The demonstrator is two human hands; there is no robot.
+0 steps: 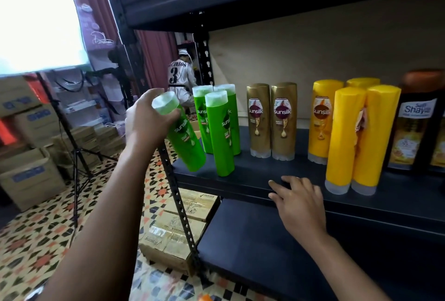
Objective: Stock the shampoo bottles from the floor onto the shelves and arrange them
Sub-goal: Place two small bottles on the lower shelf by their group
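My left hand grips a green Sunsilk shampoo bottle near its clear cap. The bottle is tilted, its base at the left front corner of the dark shelf. Three more green bottles stand upright just to its right. Two gold bottles stand in the middle, and several yellow bottles to their right. My right hand rests with fingers spread on the shelf's front edge, holding nothing.
A dark Shay bottle stands at the far right of the shelf. A lower shelf board lies below. Cardboard boxes sit on the patterned floor under the rack, more boxes and a tripod at left. A person crouches behind.
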